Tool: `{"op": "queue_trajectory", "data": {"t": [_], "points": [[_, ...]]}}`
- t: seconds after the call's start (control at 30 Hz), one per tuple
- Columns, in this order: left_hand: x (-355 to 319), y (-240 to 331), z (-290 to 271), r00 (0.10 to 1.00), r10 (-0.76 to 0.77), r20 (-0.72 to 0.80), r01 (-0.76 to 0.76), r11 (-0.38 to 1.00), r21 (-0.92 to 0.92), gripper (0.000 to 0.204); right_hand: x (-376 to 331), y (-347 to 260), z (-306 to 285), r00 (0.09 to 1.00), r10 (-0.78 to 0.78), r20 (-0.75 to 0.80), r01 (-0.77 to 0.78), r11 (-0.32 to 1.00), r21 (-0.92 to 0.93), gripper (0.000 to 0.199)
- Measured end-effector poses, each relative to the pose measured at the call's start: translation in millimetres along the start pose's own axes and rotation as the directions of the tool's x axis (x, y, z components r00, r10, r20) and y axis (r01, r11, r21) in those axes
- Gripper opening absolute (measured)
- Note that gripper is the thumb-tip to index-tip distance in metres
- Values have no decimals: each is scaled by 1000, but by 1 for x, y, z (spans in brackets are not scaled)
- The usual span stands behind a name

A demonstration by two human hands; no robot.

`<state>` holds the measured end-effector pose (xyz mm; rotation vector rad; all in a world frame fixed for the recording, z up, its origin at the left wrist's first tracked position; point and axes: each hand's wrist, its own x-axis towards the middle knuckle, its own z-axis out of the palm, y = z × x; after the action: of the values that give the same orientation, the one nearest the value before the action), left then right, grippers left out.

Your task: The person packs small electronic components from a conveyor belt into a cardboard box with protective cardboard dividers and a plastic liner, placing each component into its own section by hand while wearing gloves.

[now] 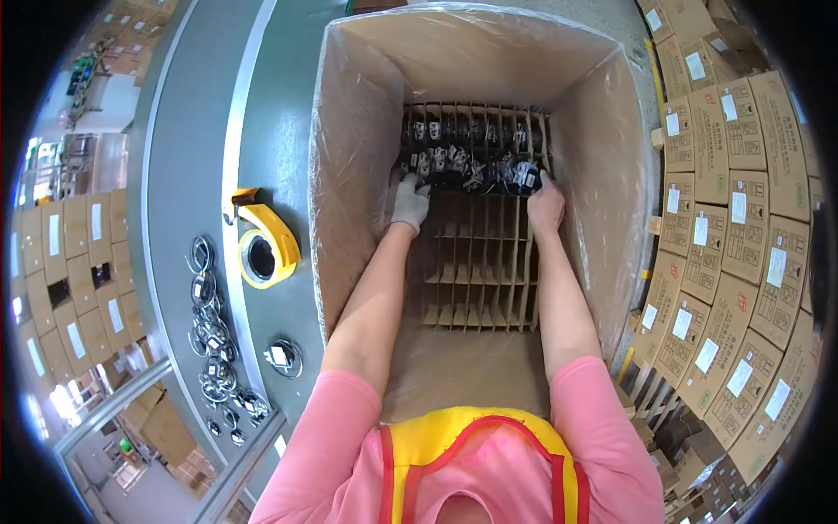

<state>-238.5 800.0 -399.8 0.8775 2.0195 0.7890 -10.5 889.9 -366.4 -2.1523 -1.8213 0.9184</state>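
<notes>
Deep inside a large plastic-lined cardboard box (483,51), my two hands grip the ends of a row of black corded parts (471,171) with white labels and plugs. My left hand (408,204), in a pale glove, is closed at the row's left end. Bare, my right hand (546,208) closes on the right end, thumb up beside a white-labelled piece. The parts' exact kind is not clear. Beneath and nearer me, a cardboard divider grid (480,272) shows slots. More black parts (480,129) sit in the far slots.
Left of the box runs a green conveyor belt (196,131). On it lie a heap of black corded parts (209,336); a yellow tape dispenser (269,249) and a single coiled part (284,356) rest on the green surface beside the box. Stacked cartons (733,210) stand at right.
</notes>
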Motion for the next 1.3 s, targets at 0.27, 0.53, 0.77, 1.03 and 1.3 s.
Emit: {"op": "queue_trajectory", "data": {"t": [0.27,0.53,0.77,1.03,1.3], "points": [[-24,32,2,870,413,-270,-329,894,305,28,-11,-14,22,881,-466,-79,444,874,-200,72],[4,1,-6,915,-351,-196,309,926,-217,43,-7,-14,21,877,-481,1,461,840,-287,74],[-12,27,4,938,173,-301,-93,961,261,30,-26,-15,42,856,-472,-211,451,881,-142,40],[-16,39,11,795,484,-365,-268,821,504,42,-22,-11,16,853,-418,-313,309,887,-343,52],[-26,59,29,940,330,-87,-279,890,361,28,-18,-22,7,937,-266,-225,258,964,-66,25]]}}
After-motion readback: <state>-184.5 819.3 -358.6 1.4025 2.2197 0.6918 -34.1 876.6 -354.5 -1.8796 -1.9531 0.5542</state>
